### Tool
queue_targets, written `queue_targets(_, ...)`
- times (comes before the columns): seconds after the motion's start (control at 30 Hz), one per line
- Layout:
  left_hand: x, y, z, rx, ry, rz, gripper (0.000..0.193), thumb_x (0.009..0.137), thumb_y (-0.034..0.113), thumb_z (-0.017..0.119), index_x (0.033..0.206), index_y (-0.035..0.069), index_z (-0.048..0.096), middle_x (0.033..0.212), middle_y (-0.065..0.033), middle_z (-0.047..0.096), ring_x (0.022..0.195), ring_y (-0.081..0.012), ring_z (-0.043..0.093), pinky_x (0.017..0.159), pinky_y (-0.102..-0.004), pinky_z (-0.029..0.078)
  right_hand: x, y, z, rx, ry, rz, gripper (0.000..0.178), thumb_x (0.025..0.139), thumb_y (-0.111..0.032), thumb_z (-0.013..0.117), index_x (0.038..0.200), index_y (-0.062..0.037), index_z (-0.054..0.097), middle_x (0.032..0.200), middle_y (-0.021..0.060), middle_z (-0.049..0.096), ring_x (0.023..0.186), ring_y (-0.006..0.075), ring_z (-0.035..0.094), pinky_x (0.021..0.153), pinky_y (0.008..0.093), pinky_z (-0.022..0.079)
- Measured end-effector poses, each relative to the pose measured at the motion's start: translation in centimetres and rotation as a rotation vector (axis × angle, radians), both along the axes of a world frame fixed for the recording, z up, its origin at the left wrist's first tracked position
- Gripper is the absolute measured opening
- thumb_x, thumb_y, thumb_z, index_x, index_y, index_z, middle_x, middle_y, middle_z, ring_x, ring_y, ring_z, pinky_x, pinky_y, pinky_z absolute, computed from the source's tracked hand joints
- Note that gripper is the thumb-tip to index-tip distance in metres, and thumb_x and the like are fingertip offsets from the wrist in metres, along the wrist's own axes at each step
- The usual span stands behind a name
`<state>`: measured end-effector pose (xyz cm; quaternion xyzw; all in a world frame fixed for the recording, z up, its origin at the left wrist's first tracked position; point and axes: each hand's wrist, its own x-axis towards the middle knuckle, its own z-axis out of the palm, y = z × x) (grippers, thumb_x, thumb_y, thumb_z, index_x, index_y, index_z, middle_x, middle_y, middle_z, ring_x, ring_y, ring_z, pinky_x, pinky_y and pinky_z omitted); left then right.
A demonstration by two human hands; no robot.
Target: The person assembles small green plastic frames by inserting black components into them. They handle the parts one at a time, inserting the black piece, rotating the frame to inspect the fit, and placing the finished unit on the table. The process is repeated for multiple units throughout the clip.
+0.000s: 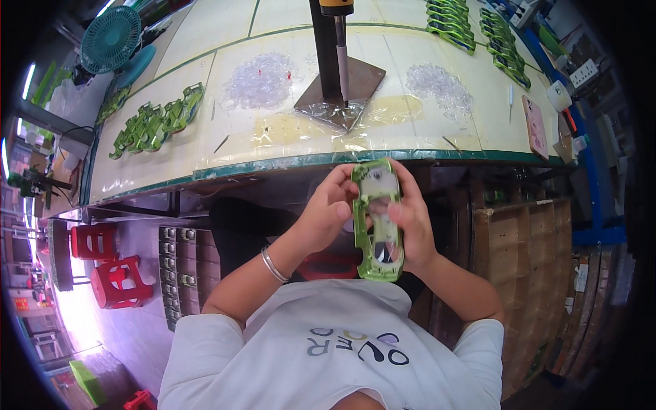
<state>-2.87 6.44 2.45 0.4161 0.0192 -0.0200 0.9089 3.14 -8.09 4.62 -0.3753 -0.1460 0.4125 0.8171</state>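
Note:
Both my hands hold up a green plastic toy car body shell (377, 184) in front of the table's near edge. It stands lengthwise, its hollow inside showing, with clear window parts in it. My left hand (325, 217) grips the left rim, fingertips at the upper part. My right hand (415, 225) wraps the right side, its thumb reaching over the middle of the shell. Beyond the hands, a power screwdriver (343, 65) hangs point down over a brown metal base plate (369, 80). Loose clear plastic pieces lie in a left pile (260, 80) and a right pile (439, 89).
Green shells stand in rows at left (157, 123) and far right (451, 26). A pink phone (536, 126) lies near the table's right end. A compartmented carton (523, 253) stands at right, a tray of parts (188, 273) at left. Red stools (121, 281) and a fan (111, 39) are farther left.

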Motion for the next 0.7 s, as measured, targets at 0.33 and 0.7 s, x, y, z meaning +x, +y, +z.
queue_targets(0.33, 3.6, 3.0, 1.7, 0.153, -0.049, 0.129, 0.099, 0.053, 0.043, 0.077, 0.125, 0.004, 0.023, 0.113, -0.0094, 0.044, 0.102, -0.0187, 0.049, 0.085, -0.0297, 0.042, 3.9, 6.8, 0.9, 0.175, 0.402, -0.006, 0.046, 0.086, -0.034, 0.029, 0.103, 0.0031, 0.051, 0.092, 0.0137, 0.059, 0.081, 0.0211, 0.057, 0.074, 0.0314, 0.047)
queue_targets(0.7, 4.4, 3.3, 3.1, 0.129, -0.108, 0.153, 0.096, 0.054, 0.043, 0.075, 0.125, 0.004, 0.023, 0.114, -0.0106, 0.044, 0.098, -0.0180, 0.051, 0.081, -0.0271, 0.044, 4.2, 7.0, 2.7, 0.189, 0.376, -0.020, 0.045, 0.086, -0.035, 0.031, 0.104, 0.0016, 0.051, 0.089, 0.0138, 0.059, 0.081, 0.0219, 0.058, 0.075, 0.0320, 0.046)
